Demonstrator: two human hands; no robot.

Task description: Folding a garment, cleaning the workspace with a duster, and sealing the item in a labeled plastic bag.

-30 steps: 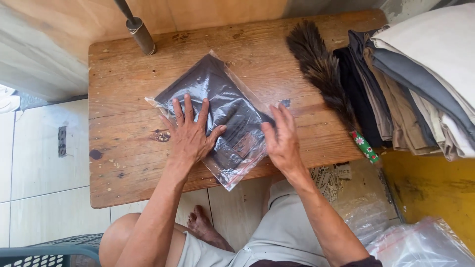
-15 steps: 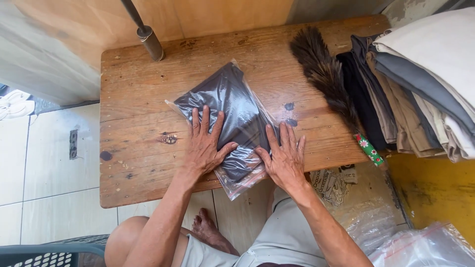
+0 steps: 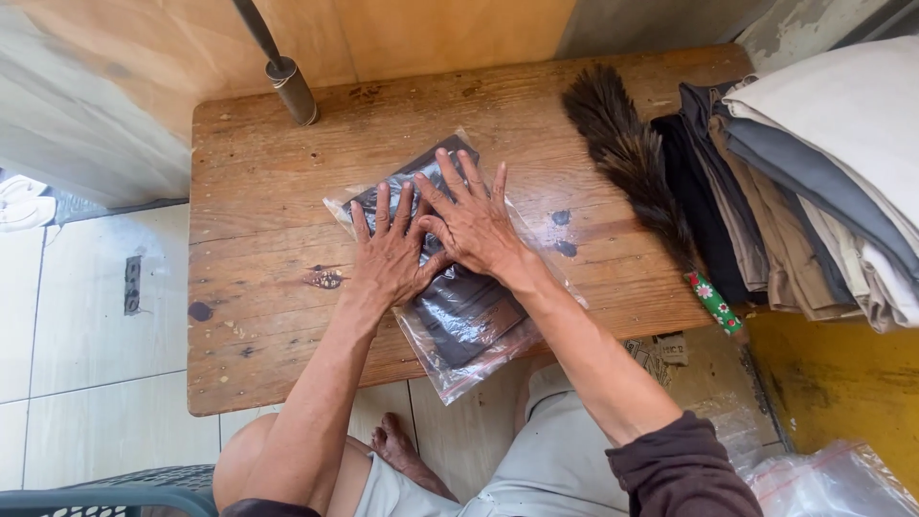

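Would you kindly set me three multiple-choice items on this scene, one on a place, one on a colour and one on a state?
1. Where does the feather duster lie?
A. Between the bagged garment and the stack of folded clothes
B. On the floor tiles
C. Under the bag

2. What colour is the garment inside the clear plastic bag?
A. White
B. Dark, near black
C. Yellow

3. How are the hands placed?
A. Both lifted off the table
B. One grips the duster
C. Both flat, fingers spread, pressing on the bag

Answers:
1 A: the duster sits on the wooden table just left of the folded clothes.
2 B: dark fabric shows through the plastic.
3 C: the left hand and the right hand lie side by side on the bag.
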